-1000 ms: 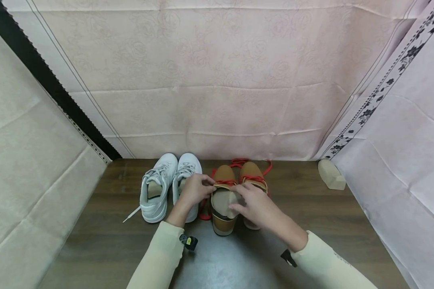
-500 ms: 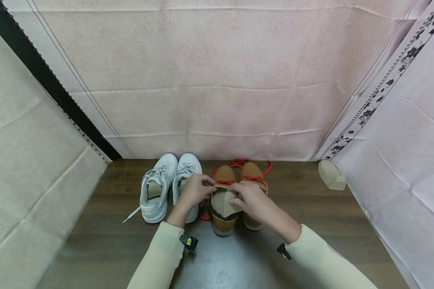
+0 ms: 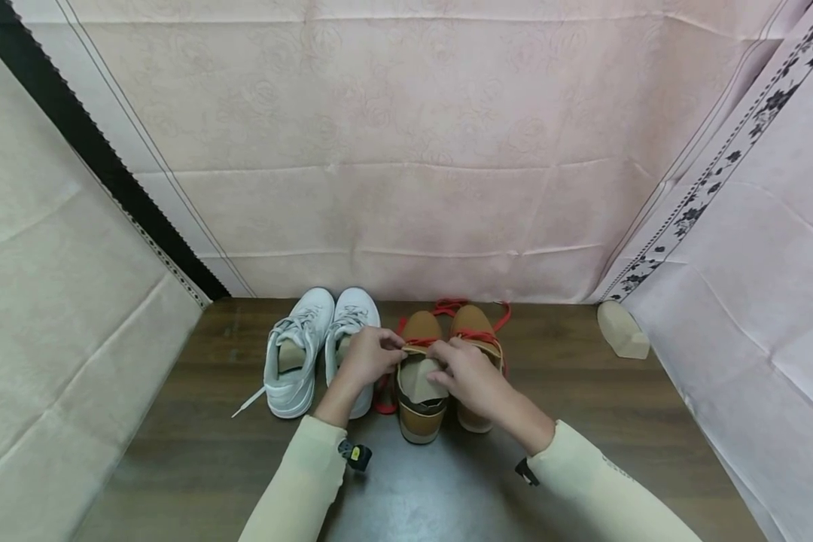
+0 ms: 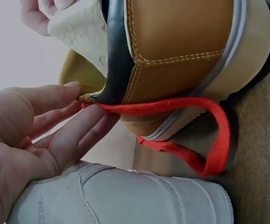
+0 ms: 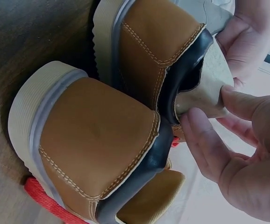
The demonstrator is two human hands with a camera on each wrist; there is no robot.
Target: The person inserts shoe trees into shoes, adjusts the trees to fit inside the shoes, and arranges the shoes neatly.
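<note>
Rising behind the bench (image 3: 569,354), a creased cloth wall (image 3: 406,150) with a faint rose pattern meets its far edge. On this wood-grained bench, left of centre along that edge, sit two white shoes (image 3: 287,395), smooth and stitched; to their right stand the left tan shoe (image 3: 420,427) and the right tan shoe (image 5: 102,135), leathery, with yellow stitching, dark padded collars and ribbed cream soles. All toes point towards the far edge.

The left hand (image 3: 369,354) pinches the front rim of the left tan shoe's mouth between thumb and fingers. The right hand (image 3: 473,373) grasps a pale insert (image 5: 209,84) between thumb and fingers at its upper part. That insert lies partly inside the same mouth, just beside the left hand's fingers and touching the right's; how its lower part lies is hidden. What counts most now, I judge, is how it lines up with the shoe's long axis, which runs from near edge to far.

A similar blunt, matte block (image 3: 621,331) rests at the bench's far right corner. Smallest are the mustard woven tongue (image 4: 81,72) and flat red laces (image 4: 219,135) looping down beside the sole.
</note>
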